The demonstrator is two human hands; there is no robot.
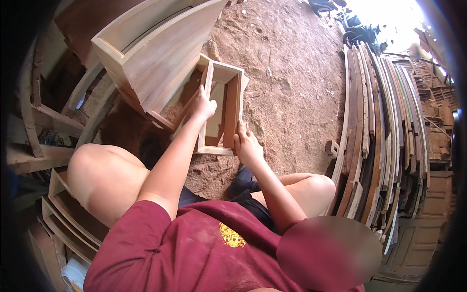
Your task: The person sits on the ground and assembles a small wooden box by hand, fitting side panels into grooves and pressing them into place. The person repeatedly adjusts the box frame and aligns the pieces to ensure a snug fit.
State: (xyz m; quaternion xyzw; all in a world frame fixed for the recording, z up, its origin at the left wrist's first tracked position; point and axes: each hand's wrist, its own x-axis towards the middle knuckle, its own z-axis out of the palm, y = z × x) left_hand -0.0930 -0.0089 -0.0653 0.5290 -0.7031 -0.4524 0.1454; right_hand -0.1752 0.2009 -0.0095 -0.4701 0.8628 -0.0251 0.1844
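Note:
In front of my knees I have a small wooden drawer (234,104), a pale rectangular box with its inside facing up. My left hand (203,106) is closed over the long left side, its thumb toward the inside. At the near right corner my right hand (248,146) grips the opposite side, with a finger lying along the outer edge. Just left of the drawer stands a large wooden cabinet (170,63). The drawer's far left corner lies close to its lower part. What supports the drawer from below is partly hidden.
Long boards (372,131) are stacked on the right, with a small wood block (332,149) at their side. More open wooden boxes (73,219) lie by my left knee. Brown earth floor (287,92) stretches ahead. Carved wooden panels (435,194) stand far right.

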